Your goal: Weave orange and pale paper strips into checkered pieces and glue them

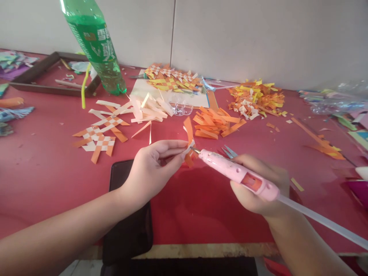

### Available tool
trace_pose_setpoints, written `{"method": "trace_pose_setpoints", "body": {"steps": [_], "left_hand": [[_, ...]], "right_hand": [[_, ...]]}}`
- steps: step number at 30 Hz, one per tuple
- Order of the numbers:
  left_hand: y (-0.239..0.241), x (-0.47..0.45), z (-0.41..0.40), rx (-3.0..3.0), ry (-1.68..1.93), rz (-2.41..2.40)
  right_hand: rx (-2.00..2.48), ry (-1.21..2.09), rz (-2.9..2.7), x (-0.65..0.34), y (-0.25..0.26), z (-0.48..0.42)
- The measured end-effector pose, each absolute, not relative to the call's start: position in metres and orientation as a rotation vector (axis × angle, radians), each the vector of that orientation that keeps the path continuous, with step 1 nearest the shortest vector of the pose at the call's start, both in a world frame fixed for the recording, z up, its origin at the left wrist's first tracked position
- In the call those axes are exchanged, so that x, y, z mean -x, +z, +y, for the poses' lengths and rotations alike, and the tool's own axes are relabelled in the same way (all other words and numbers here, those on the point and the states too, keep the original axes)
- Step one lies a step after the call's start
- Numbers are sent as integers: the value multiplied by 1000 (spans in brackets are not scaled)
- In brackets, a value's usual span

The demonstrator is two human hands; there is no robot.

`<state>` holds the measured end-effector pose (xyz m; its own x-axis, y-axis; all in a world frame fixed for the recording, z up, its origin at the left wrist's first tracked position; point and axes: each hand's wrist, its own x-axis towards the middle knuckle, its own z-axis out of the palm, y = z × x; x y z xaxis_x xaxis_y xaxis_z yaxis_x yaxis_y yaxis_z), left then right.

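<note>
Between its thumb and fingers, my left hand (pixel 156 168) pinches a small weave of orange and white paper strips (pixel 188 132). A pink hot glue gun (pixel 227 165) is gripped in my right hand (pixel 261 184), with a long translucent glue stick (pixel 322 220) running out of its back. The gun's metal nozzle meets the paper strips at my left fingertips. Behind my right fingers lie scissors or tweezers (pixel 229 151), mostly hidden. Finished-looking woven orange and white pieces (pixel 100 134) lie to the left, near loose cream strips (pixel 149 107) and orange strips (pixel 215 122).
A green soda bottle (pixel 97 50) stands at the back left beside a dark frame (pixel 34 73). Woven pieces (pixel 172 76) and a heap of paper scraps (pixel 257 97) lie along the wall. Under my left wrist is a black phone (pixel 129 230), overhanging the table's front edge.
</note>
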<state>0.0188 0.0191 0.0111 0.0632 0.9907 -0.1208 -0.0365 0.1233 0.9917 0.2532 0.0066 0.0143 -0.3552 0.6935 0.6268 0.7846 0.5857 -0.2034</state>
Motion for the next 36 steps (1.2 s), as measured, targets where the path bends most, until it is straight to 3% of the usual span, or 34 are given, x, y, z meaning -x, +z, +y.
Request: {"method": "trace_pose_setpoints", "body": {"steps": [6,9,16,21,26,31,36], "left_hand": [[4,-18,24,-897,1125,1078],[3,-17,29,-732,1122,1018],[6,-17,27,-647,1027,928],[6,-17,23,-733,957,916],[14,-20,19,-848,797,932],[14,-19,20,-889,712,955],[8,-14,25,-773,741,904]], "right_hand": [[1332,-482,-2128,-302,20,13],[1483,-465,-2401,-351,18,30],[1611,-503,-2475,-451,-15,70],[1577,-635,-2485,-399,23,41],[1387,-153,-2205,-252,61,0],[1277,533,-1779,-198,30,0],[1035,517,-1773,-210,12,3]]}}
